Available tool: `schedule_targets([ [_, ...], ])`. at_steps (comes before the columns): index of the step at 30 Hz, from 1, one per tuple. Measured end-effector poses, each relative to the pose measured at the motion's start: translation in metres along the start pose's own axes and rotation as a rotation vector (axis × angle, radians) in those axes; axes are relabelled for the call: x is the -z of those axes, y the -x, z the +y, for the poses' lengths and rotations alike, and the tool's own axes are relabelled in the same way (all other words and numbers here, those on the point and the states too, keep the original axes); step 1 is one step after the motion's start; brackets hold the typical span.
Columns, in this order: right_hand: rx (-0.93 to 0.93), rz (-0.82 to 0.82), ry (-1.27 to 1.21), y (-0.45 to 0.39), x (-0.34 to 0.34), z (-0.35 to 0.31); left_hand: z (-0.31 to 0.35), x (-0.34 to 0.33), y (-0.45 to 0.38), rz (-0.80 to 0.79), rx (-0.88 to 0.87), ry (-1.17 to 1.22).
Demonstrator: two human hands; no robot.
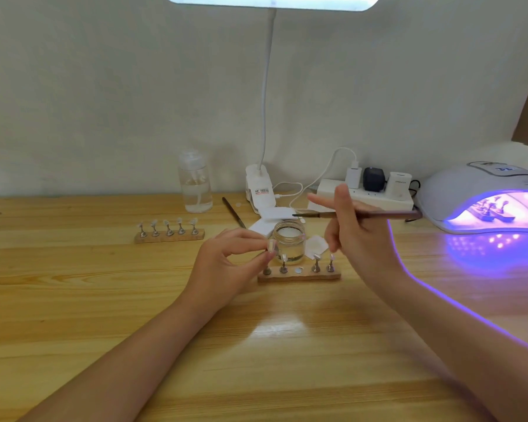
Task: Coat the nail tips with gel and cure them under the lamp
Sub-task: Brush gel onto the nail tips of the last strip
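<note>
Two hands over wooden table. Head view: left hand pinches nail tip between thumb and fingertips, just left of glass jar. Right hand grips brush held level above jar, index finger extended. Near holder strip below jar carries four stands, one slot bare. Second strip sits well left with five tips. Curing lamp far right glows violet, probably another strip inside.

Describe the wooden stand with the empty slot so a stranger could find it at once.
Start at the glowing purple curing lamp on the right, then move left to the small glass jar. The near stand lies just in front of it. Unlike the far stand with five holders, its middle spot shows only a bare metal disc.
</note>
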State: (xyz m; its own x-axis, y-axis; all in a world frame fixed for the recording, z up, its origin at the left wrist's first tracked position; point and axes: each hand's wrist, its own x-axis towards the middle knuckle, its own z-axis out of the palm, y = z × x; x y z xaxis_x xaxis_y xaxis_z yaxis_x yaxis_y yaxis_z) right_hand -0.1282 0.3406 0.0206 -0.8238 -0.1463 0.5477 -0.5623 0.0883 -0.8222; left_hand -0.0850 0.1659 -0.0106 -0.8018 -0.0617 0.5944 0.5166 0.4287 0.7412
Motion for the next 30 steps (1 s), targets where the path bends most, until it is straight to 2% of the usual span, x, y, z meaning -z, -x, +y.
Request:
schedule_targets([
  [4, -0.079, -0.069, 0.215, -0.025, 0.002, 0.001, 0.000, 0.002, -0.001, 0.007, 0.015, 0.026],
  [10, -0.041, -0.083, 0.465, -0.045, -0.009, 0.007, 0.001, 0.003, -0.001, -0.011, 0.010, 0.012],
  [15, -0.061, -0.162, 0.594, -0.047, -0.021, 0.009, 0.003, 0.003, -0.001, -0.012, 0.014, 0.021],
  [17, -0.053, -0.138, 0.581, -0.049, -0.020, 0.009, 0.003, 0.003, -0.001, -0.008, 0.021, 0.028],
  [24, -0.144, 0.100, 0.377, -0.060, 0.001, 0.009, 0.002, 0.002, -0.001, -0.005, 0.017, 0.031],
  [30, -0.237, 0.151, 0.300, -0.059, 0.012, 0.016, 0.004, 0.002, -0.001, -0.008, 0.037, 0.020],
])
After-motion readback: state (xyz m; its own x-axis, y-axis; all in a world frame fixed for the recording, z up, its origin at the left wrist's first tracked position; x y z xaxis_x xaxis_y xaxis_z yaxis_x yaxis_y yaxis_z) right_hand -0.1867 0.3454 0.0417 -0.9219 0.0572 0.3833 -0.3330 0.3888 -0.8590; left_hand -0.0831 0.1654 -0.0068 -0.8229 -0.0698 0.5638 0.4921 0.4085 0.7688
